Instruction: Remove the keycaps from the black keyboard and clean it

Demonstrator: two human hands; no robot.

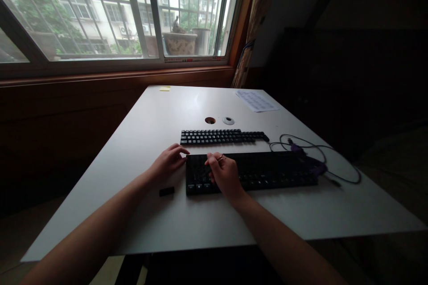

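Note:
A black keyboard [267, 171] lies near the front of the white table [160, 116]. My left hand [168, 162] rests at the keyboard's left edge, fingers curled against its corner. Over the keyboard's left keys my right hand [224, 176] is closed in a pinch around a thin wire tool [221, 157] held at the fingertips. A second, smaller black keyboard [222, 136] lies just behind the first one. A small black piece [166, 191] sits on the table below my left hand.
Black cables [314, 151] loop at the right end of the near keyboard, beside a purple item [309, 162]. A cable hole [210, 120] and its white cap [228, 120] are behind. A paper sheet [257, 100] and yellow note [164, 88] lie far back under the window.

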